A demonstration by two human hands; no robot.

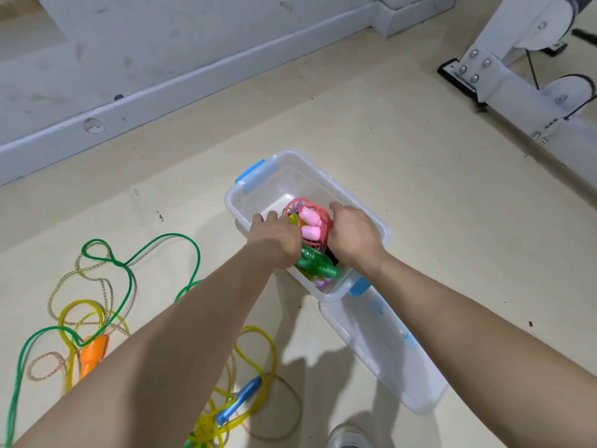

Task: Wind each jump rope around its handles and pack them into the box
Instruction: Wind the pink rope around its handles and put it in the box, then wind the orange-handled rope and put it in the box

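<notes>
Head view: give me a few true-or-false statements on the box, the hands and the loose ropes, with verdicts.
1. The left hand and the right hand both reach into the clear box. True.
2. The lid is clipped onto the box. False: it lies on the floor beside the box.
3. A wound pink-handled rope sits in the box between the hands. True.
4. The orange handle is packed in the box. False: it lies on the floor among loose ropes.
5. A blue handle lies on the floor with yellow rope around it. True.
</notes>
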